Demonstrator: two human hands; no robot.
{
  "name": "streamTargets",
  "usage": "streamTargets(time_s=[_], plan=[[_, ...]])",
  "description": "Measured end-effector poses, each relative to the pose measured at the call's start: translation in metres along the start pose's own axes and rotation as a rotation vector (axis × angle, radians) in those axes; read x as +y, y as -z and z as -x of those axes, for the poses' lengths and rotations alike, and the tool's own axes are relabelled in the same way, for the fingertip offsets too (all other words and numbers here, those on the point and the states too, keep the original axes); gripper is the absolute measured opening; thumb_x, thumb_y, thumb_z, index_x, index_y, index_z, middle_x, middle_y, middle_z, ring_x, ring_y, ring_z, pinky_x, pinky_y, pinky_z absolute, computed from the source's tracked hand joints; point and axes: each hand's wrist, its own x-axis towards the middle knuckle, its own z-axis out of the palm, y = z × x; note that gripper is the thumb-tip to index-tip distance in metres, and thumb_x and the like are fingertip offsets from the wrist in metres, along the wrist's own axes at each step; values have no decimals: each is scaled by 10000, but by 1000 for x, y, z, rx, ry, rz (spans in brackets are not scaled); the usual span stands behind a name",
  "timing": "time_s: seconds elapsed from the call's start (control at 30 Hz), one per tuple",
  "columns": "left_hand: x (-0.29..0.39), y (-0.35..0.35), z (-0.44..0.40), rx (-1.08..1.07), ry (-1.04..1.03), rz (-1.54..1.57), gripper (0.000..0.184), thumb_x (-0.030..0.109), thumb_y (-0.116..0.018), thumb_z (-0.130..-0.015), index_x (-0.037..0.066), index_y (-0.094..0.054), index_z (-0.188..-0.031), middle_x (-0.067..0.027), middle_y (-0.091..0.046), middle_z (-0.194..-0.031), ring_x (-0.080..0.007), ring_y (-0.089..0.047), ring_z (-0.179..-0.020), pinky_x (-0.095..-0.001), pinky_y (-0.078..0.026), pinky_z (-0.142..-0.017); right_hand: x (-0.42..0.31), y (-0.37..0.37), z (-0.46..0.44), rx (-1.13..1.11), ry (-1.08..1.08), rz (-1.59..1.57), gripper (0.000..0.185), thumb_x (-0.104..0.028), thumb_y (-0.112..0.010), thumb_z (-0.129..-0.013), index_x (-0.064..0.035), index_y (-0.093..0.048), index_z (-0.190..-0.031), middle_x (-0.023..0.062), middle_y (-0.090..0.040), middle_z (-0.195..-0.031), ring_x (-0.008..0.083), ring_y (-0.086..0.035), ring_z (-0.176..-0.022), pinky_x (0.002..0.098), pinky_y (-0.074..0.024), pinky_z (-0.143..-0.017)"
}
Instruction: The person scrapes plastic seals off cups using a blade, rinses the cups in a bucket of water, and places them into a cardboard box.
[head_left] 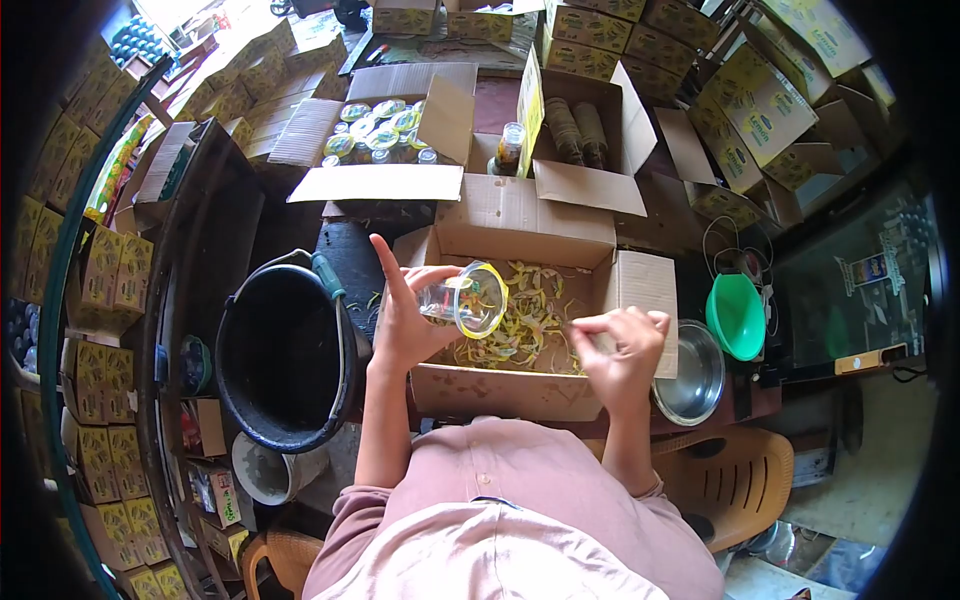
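Observation:
A clear plastic cup (480, 300) with a yellow rim is tilted sideways in my left hand (405, 315), its mouth facing right; my index finger points up. My right hand (620, 350) is to the right of the cup, fingers pinched together; what they hold, if anything, is too small to make out. Both hands are above an open cardboard box (510, 392) that holds many thin yellow-green curled strips (535, 305). The hands do not touch each other.
A black bucket (285, 350) stands left. At right are a metal bowl (690, 375) and a green bowl (737, 315). Behind are a box of lidded cups (375, 183), a box with stacked cups (590, 185) and a filled jar (508, 148). Stacked cartons surround the area.

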Motion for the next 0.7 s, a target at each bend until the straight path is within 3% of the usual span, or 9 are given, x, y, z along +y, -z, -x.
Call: streamTargets(time_s=[0.13,0.37,0.6,0.7], plan=[[6,-1,-2,-31,-27,-39,1319,128,-787,-537,-4,296,-1278,-59,-642,-954,-232,-589,-897,-366,-350,-930,-16,-13,-2,-79,164,-2,104,-114,-704,-601,-161,-614,-624,-43,-555,-598,127,-486,-595,308,-286,-663],[15,-3,-3,-79,-37,-28,1329,141,-793,-521,-33,290,-1272,-47,-640,-964,-241,-575,-922,-381,-312,-947,-25,-38,-3,-5,265,-45,172,-86,-742,-545,-164,-620,-639,-51,-534,-559,121,-468,-551,286,-269,-623],[12,4,-1,-41,-5,-115,1312,125,-801,-537,-6,255,-1304,-74,-638,-930,-228,-580,-885,-384,-311,-941,-2,-33,3,131,15,60,148,-82,-721,-575,-162,-599,-601,-41,-546,-575,133,-498,-581,296,-290,-652],[6,7,2,-46,27,-134,1308,132,-787,-530,-33,267,-1286,-32,-642,-965,-216,-561,-958,-390,-270,-956,9,-25,7,87,-47,45,147,-76,-721,-569,-155,-599,-589,-33,-552,-575,138,-500,-582,294,-294,-663]])
